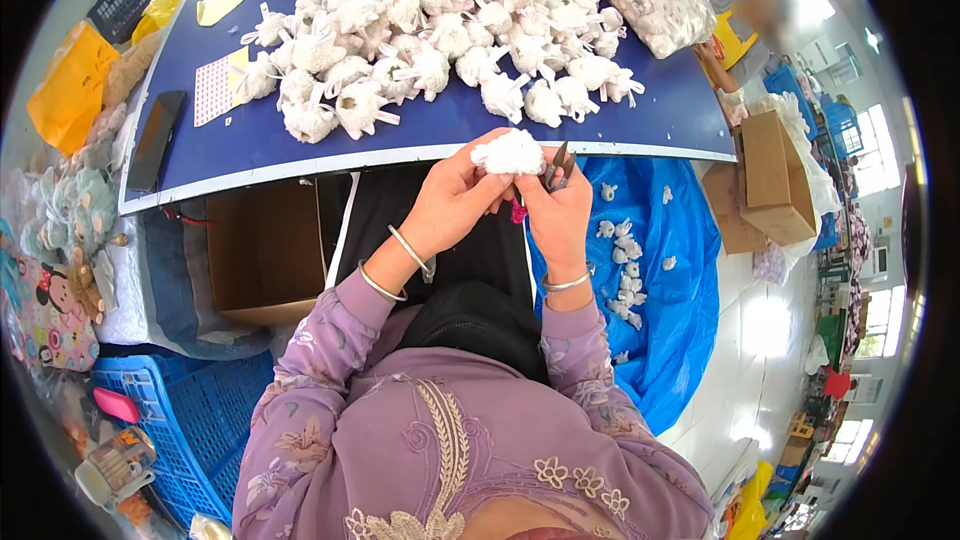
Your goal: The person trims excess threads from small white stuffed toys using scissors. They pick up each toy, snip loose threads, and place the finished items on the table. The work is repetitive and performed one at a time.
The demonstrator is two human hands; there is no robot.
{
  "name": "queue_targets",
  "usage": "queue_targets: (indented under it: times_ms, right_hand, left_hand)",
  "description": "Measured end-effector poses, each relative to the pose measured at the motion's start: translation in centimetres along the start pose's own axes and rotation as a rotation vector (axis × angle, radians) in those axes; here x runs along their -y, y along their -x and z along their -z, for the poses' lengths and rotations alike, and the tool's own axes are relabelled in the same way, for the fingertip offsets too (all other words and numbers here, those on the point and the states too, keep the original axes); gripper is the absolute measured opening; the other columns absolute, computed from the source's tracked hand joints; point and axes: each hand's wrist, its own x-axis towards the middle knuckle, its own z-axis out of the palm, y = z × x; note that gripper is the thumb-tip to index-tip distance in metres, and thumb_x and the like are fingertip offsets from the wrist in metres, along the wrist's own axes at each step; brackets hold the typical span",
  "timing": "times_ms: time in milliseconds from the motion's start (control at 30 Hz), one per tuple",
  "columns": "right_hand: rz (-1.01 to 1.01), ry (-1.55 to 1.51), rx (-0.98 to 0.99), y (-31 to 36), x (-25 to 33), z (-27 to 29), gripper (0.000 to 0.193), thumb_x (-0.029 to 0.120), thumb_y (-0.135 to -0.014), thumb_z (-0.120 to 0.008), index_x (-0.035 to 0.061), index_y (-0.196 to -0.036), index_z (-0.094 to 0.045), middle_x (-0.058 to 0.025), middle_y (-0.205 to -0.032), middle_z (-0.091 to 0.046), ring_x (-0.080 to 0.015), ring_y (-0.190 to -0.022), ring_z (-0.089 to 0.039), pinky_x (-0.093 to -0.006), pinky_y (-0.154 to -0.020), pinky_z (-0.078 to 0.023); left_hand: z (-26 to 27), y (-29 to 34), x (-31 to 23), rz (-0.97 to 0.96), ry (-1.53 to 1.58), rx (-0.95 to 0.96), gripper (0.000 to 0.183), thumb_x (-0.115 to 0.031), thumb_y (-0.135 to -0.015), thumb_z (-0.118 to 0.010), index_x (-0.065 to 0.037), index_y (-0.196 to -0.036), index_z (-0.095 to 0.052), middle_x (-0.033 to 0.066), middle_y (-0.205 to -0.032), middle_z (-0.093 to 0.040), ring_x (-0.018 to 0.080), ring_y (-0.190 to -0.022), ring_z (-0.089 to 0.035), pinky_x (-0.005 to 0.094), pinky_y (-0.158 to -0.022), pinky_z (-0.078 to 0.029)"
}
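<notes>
Just over the table's near edge, I hold a small white plush piece (pixel 508 152) between both hands. The fingers and thumb of my left hand (pixel 452 195) pinch its left side. My right hand (pixel 562 208) is closed around a pair of thread snips (pixel 560 168), dark blades pointing up and a pink-red part showing below the palm; its thumb also presses against the plush piece. Beyond my hands, a big heap of similar white plush pieces (pixel 430 20) covers the blue table (pixel 600 135). Several of these have ears and round openings.
A stuffed clear bag (pixel 655 0) lies at the table's far right. Dark phone-like object (pixel 157 140) and sticker sheet (pixel 215 92) are at left. Blue sheeting (pixel 670 320) at right bears several plush pieces. Cartons (pixel 775 175), a blue crate (pixel 180 420) and another person (pixel 740 40) surround the workplace.
</notes>
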Motion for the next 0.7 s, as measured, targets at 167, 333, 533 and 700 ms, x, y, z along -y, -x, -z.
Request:
queue_targets:
  times_ms: [167, 333, 533, 700]
  right_hand:
    - [0.088, 0.105, -0.004, 0.0, -0.4, -0.3, 0.030, 0.005, -0.087, -0.065, -0.0032, -0.116, -0.059, -0.0041, -0.097, -0.066, -0.0066, -0.082, -0.058, -0.0226, -0.072, -0.049]
    - [0.034, 0.164, -0.003, 0.0, -0.7, 0.0, 0.026, 0.006, -0.087, -0.064, -0.0030, -0.111, -0.063, -0.0025, -0.090, -0.066, -0.0058, -0.078, -0.056, -0.0223, -0.069, -0.047]
    - [0.009, 0.151, 0.001, 0.1, -0.8, -0.3, 0.019, 0.006, -0.087, -0.064, -0.0029, -0.104, -0.065, -0.0008, -0.083, -0.066, -0.0048, -0.074, -0.055, -0.0219, -0.064, -0.046]
    - [-0.108, 0.248, -0.126, -0.5, -0.7, 2.0, 0.016, 0.009, -0.090, -0.062, -0.0031, -0.100, -0.066, -0.0026, -0.079, -0.065, -0.0039, -0.065, -0.053, -0.0202, -0.055, -0.042]
  left_hand:
    - [-0.2, 0.1, 0.1, -0.074, -0.107, -0.053, 0.042, -0.010, -0.096, -0.057, -0.001, -0.137, -0.049, 0.0012, -0.091, -0.063, 0.0048, -0.075, -0.057, 0.0194, -0.061, -0.047]
    - [0.0, 0.0, -0.2, -0.021, -0.225, -0.096, 0.040, -0.009, -0.094, -0.059, -0.003, -0.133, -0.054, 0.0006, -0.086, -0.064, 0.0042, -0.071, -0.058, 0.0188, -0.058, -0.047]
    - [-0.1, 0.1, 0.9, -0.078, -0.156, -0.128, 0.041, -0.009, -0.094, -0.059, -0.003, -0.134, -0.052, 0.0004, -0.086, -0.064, 0.0043, -0.071, -0.058, 0.0186, -0.057, -0.047]
    - [1.7, 0.2, -1.1, -0.103, -0.436, -0.005, 0.048, -0.013, -0.088, -0.065, -0.003, -0.133, -0.051, 0.0052, -0.098, -0.065, 0.0088, -0.075, -0.058, 0.0244, -0.064, -0.048]
